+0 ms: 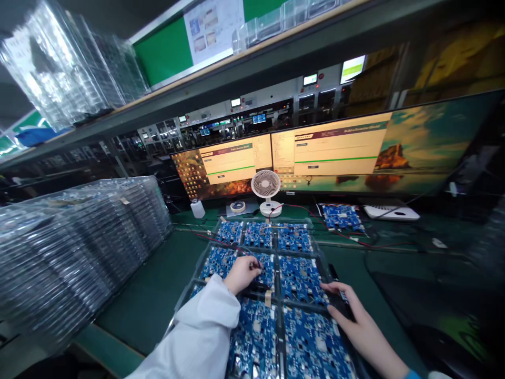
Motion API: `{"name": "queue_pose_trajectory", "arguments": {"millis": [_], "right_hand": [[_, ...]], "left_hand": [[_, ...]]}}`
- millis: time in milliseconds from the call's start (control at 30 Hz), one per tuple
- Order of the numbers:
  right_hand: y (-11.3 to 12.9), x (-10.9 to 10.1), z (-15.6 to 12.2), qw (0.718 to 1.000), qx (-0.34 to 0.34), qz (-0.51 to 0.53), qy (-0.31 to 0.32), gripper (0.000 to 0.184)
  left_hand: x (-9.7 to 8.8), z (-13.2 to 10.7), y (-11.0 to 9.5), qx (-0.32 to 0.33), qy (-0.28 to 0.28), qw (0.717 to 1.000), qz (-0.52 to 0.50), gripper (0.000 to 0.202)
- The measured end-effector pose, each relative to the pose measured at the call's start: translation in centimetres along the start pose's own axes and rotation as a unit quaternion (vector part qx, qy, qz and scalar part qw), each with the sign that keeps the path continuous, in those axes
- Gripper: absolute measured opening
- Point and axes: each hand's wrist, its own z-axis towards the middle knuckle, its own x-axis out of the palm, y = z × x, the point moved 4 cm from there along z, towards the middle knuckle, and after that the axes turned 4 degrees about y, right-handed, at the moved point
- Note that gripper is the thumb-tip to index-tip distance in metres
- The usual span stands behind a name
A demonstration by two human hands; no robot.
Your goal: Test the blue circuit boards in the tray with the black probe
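A clear plastic tray [281, 295] holds several blue circuit boards [300, 279] in its compartments. My left hand [243, 272], in a white sleeve, is over the middle board, its thumb and fingertips pinched together. A thin red-and-dark cable [226, 243] runs across the tray into those fingers; its end is hidden by them. My right hand [353, 316] rests at the tray's right edge with thumb and forefinger spread, fingertips touching the rim. Beside its fingers lies a slim dark stick-like thing [333, 272], partly covered by the hand.
On the left stands a tall stack of clear trays [87, 247]. Behind the work are a small white fan [266, 185], a white bottle [198, 209], a tape roll [238, 206], another blue board [342, 217] with wires and two monitors [335, 152]. A shelf [221, 73] hangs above.
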Motion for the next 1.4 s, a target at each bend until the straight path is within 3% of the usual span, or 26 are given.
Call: {"name": "queue_pose_trajectory", "arguments": {"millis": [200,300,600,900,1400], "right_hand": [[0.2,-0.1,0.0,1.000,-0.004,-0.018,-0.006,0.045],[0.4,-0.2,0.0,1.000,-0.007,-0.021,-0.015,0.046],[-0.1,-0.1,0.2,1.000,-0.019,-0.020,-0.012,0.044],[-0.1,-0.1,0.2,0.999,-0.019,-0.026,-0.006,0.043],[1.0,-0.5,0.1,0.998,-0.033,-0.051,-0.026,0.043]], "left_hand": [[-1.4,0.8,1.3,-0.049,-0.109,0.979,-0.164,0.018],[-2.1,1.2,2.1,-0.072,-0.134,0.967,-0.203,0.022],[-3.9,1.3,3.7,-0.070,-0.240,0.951,-0.181,0.021],[-4.6,1.7,3.9,-0.074,-0.259,0.960,-0.080,0.015],[-4.4,3.3,4.1,-0.095,-0.223,0.969,0.043,0.014]]}}
